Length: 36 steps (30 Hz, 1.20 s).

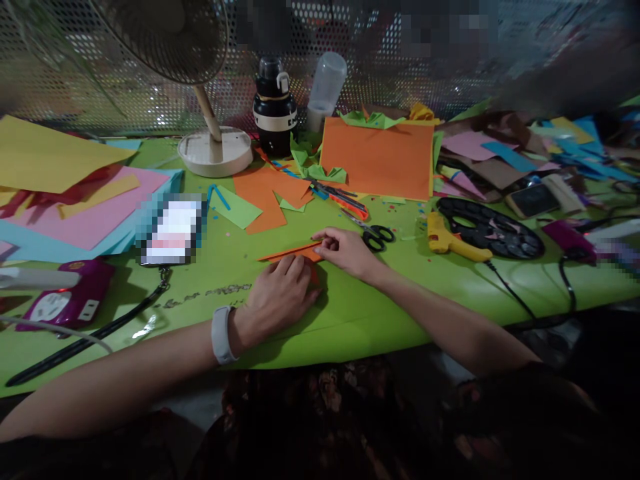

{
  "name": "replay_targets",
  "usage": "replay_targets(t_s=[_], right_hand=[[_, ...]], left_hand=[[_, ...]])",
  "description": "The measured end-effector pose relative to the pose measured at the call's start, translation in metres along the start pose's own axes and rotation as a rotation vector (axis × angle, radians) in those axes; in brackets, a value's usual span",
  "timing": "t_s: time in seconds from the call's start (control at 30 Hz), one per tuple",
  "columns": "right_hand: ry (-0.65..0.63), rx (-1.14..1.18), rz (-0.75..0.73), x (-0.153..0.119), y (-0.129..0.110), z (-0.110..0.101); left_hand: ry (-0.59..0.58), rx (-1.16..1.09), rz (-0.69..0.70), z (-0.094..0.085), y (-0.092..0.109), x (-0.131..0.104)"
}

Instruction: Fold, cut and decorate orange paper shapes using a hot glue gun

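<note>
A folded piece of orange paper [285,254] lies on the green tabletop in front of me, its narrow strip pointing left. My left hand [280,293], with a grey band on the wrist, rests over its lower part, fingers bent and holding it down. With thumb and fingertips closed, my right hand [347,252] pinches the right end of the same paper. Both hands hide part of the sheet. Just beyond my right hand lie black-handled scissors [377,237], and farther back is an orange-handled cutting tool [350,202].
A yellow glue gun [453,241] lies beside a black tray [495,230] on the right. A phone [173,230] is at left, near stacked coloured paper [100,213]. Behind stand a fan [215,152], a black bottle [275,110] and large orange sheets [377,157].
</note>
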State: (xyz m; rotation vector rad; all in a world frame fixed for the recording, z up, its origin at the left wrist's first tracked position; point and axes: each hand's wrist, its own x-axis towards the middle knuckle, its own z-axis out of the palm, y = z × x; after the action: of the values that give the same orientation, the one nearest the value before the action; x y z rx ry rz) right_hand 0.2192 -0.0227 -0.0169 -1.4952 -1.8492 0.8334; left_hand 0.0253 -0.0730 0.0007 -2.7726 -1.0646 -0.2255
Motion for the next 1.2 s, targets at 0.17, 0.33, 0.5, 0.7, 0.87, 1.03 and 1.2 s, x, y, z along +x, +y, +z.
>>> replay_targets(t_s=[0.17,0.33,0.5,0.7,0.87,1.03,1.2], right_hand=[[-0.018,-0.014,0.007,0.000,-0.002,-0.001],[-0.027,-0.027,0.002,0.000,-0.003,-0.002],[-0.030,-0.028,-0.005,0.000,-0.002,-0.002],[-0.034,-0.034,-0.004,0.000,-0.003,-0.002],[-0.032,-0.048,-0.004,-0.001,-0.004,-0.003],[-0.047,-0.045,0.010,0.001,-0.004,-0.002],[0.034,-0.150,-0.108,-0.003,-0.005,-0.012]], left_hand=[[-0.016,-0.030,-0.015,0.000,-0.003,0.000],[-0.005,-0.072,-0.026,0.000,-0.006,0.002],[-0.004,-0.073,-0.017,0.000,-0.006,0.002],[-0.003,-0.072,-0.017,-0.001,-0.006,0.001],[-0.024,-0.061,-0.023,-0.001,-0.005,0.002],[-0.045,-0.071,-0.034,-0.004,-0.005,0.005],[-0.021,-0.085,-0.006,-0.002,-0.007,0.008]])
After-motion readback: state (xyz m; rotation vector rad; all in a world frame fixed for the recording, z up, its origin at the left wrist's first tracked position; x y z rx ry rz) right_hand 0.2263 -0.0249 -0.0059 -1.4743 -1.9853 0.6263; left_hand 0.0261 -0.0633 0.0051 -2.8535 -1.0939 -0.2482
